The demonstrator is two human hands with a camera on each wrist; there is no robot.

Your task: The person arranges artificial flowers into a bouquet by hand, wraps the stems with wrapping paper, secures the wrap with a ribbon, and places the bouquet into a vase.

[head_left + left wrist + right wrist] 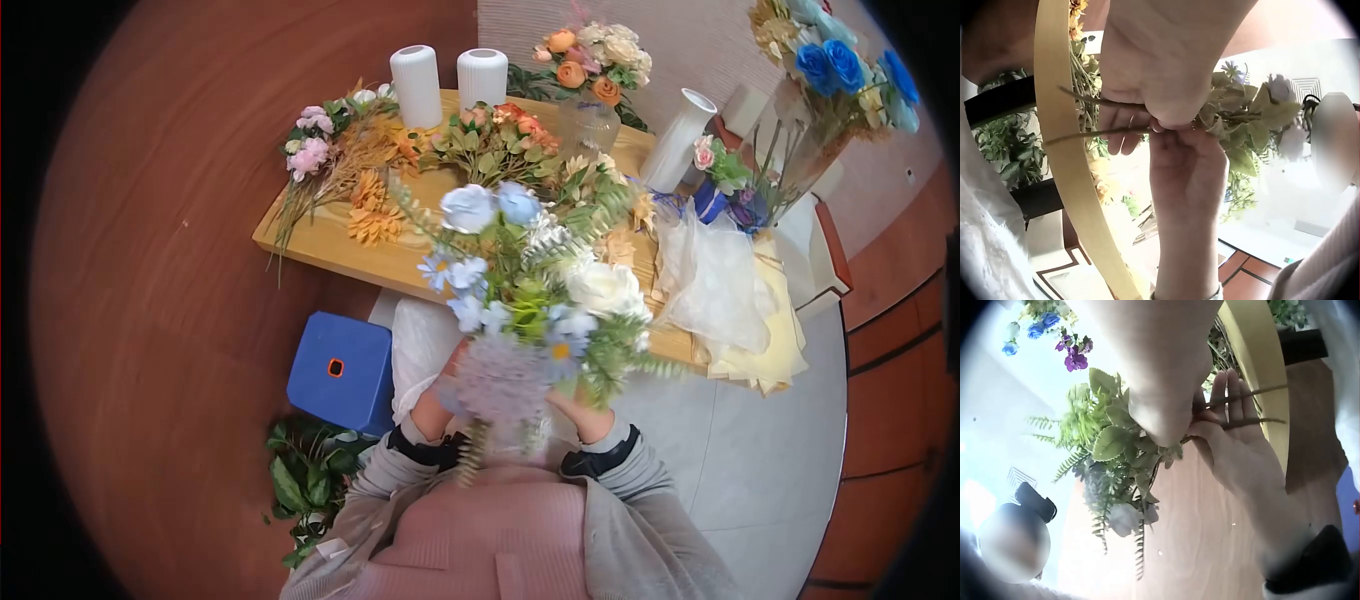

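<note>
A bouquet of artificial flowers [520,310] is held up in front of the chest, with pale blue, white and lilac blooms among ferns and green leaves. Both hands are close together around its stems, mostly hidden under the blooms in the head view. My left hand [1235,447] pinches the stems with its thumb, its other fingers extended behind them. My right hand [1188,162] grips the same stems right against the left. Two bare brown stem ends [1104,133] stick out past the hands, toward the table edge.
A wooden table [390,262] carries orange and pink flowers [310,155], two white vases [415,85], a tilted white vase [680,140] and wrapping sheets [715,285]. Glass vases with flowers stand at the back and right. A blue stool [340,370] and leafy greenery [305,480] are lower left.
</note>
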